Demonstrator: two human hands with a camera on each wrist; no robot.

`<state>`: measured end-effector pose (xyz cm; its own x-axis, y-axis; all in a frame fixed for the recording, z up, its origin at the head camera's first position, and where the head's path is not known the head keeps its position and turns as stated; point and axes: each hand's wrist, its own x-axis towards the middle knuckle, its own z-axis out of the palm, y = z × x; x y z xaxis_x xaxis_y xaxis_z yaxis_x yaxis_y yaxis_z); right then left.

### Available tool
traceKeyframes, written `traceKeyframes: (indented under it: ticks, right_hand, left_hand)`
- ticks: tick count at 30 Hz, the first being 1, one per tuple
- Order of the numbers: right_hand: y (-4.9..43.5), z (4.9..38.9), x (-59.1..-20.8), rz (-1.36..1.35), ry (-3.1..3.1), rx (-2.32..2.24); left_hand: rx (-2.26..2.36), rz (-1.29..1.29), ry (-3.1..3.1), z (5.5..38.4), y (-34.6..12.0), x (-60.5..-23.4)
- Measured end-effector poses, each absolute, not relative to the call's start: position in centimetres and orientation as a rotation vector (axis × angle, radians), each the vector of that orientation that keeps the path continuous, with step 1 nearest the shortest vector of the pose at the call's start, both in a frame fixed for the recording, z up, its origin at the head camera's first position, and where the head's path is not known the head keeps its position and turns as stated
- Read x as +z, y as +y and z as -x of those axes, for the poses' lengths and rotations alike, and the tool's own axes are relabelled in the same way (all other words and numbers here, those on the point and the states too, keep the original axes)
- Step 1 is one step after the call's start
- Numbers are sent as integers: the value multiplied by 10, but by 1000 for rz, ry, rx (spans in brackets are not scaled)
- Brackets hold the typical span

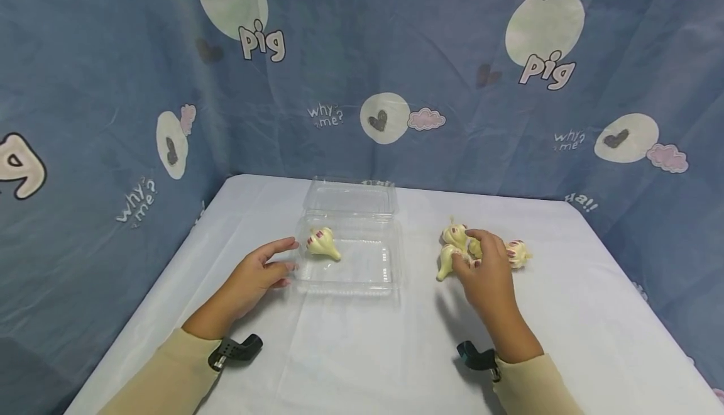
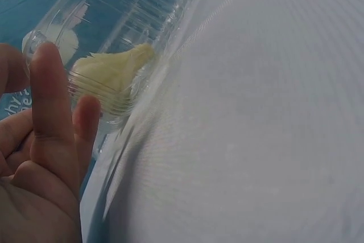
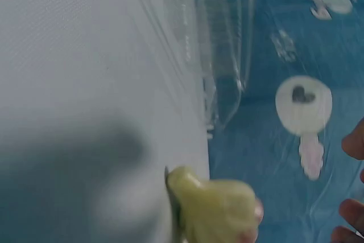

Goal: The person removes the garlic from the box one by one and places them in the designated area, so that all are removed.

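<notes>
A clear plastic clamshell box [image 1: 345,283] lies on the table with its lid raised at the back. One garlic bulb [image 1: 322,243], pale with purple patches, sits in its left part. At the box's left edge is my left hand [image 1: 252,281], fingers extended and fingertips right at the rim; the left wrist view has them overlapping the clear wall [image 2: 108,92]. My right hand [image 1: 488,276] reaches over a group of garlic bulbs [image 1: 454,236], thumb and fingers spread around them. A bulb [image 3: 219,206] shows near the fingers [image 3: 355,143] in the right wrist view.
The white-covered table [image 1: 351,352] backs onto a blue printed cloth [image 1: 339,56], which also hangs along the left side. Another garlic bulb [image 1: 517,253] lies just right of my right hand. Dark wrist straps [image 1: 234,351] sit on both sleeves.
</notes>
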<state>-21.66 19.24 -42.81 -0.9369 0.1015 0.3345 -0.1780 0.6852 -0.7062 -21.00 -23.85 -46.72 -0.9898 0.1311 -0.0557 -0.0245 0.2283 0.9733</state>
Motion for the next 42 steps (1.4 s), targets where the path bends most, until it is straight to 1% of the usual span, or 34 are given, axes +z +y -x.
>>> traceKeyframes:
  ticks: [6, 14, 19, 27, 42]
  right_hand:
    - [172, 226, -424, -253, -2655, 1103]
    - [134, 234, -433, -522, -2733, 1054]
    - [114, 237, -433, -624, -2794, 1062]
    - [84, 248, -427, -729, -2877, 1022]
    - [54, 263, -419, -774, -2972, 1133]
  left_hand:
    - [1892, -115, 2356, 211, -239, -469]
    - [1881, -129, 2364, 213, -239, -470]
    - [1868, -148, 2365, 214, -237, -471]
    - [1876, -122, 2368, 212, -239, -471]
    - [1881, -139, 2361, 210, -241, -470]
